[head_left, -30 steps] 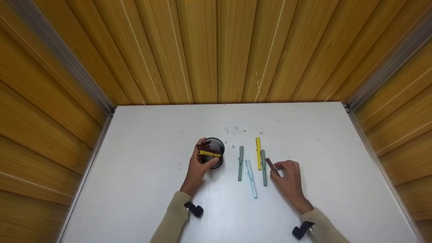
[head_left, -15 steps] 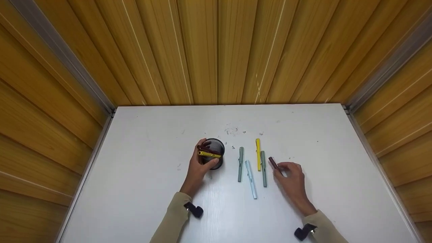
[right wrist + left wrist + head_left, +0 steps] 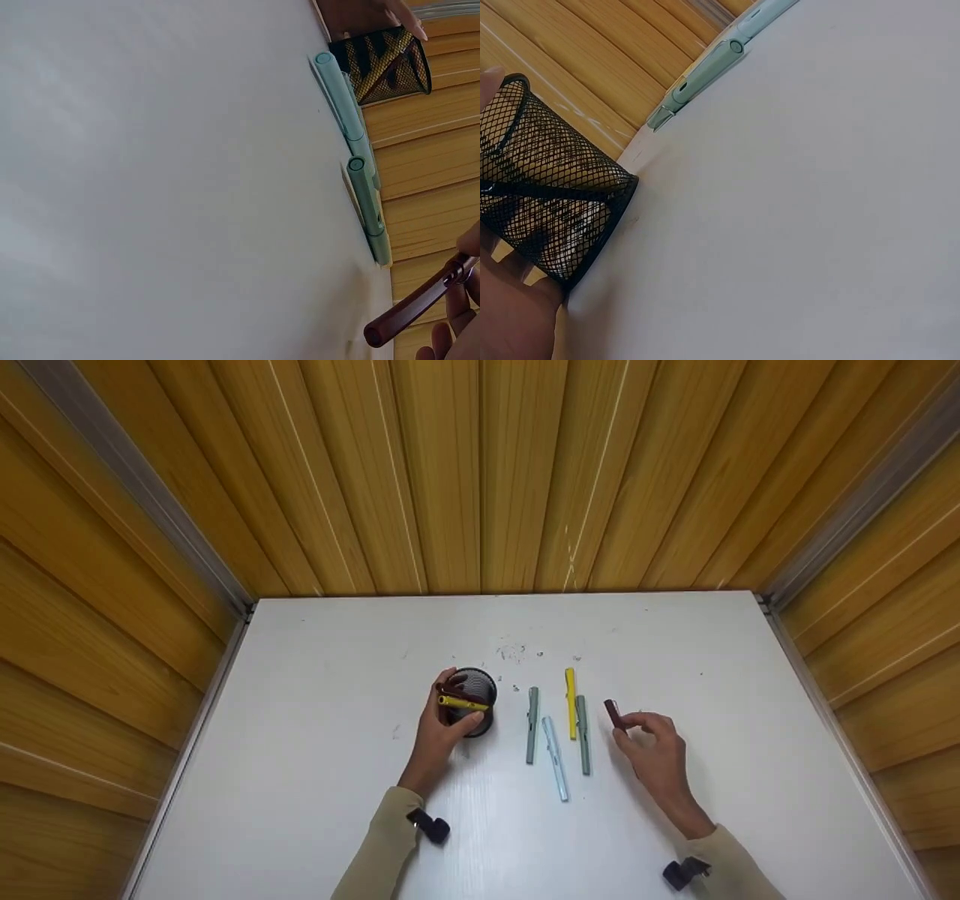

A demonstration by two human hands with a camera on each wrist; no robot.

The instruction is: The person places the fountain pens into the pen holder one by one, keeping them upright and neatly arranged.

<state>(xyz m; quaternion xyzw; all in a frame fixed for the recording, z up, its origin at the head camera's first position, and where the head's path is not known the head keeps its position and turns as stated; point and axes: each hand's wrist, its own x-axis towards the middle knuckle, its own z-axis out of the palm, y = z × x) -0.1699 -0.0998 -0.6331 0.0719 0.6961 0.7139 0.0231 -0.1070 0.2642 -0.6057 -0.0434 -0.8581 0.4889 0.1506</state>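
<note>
Head view, right fingers (image 3: 648, 721) pinching maroon pen (image 3: 614, 713), left (image 3: 463, 726) gripping cup (image 3: 478, 681)

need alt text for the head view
Right-hand grip pinches a maroon pen; left-hand grip holds a mesh pen cup containing another maroon pen and a yellow pen. On the white table between them: two green pens, a light blue pen, a second yellow pen.

My round black mesh cup (image 3: 551, 176) has a diamond pattern. I see slim maroon pens (image 3: 414, 304), slim yellow pens (image 3: 571, 703), slim grey-green pens (image 3: 532, 726) and a slim pale-blue pen (image 3: 555, 759). My long sleeves (image 3: 379, 840) are beige, the flat desk (image 3: 315, 720) white, the panelled walls (image 3: 450, 472) golden-brown woodgrain.
</note>
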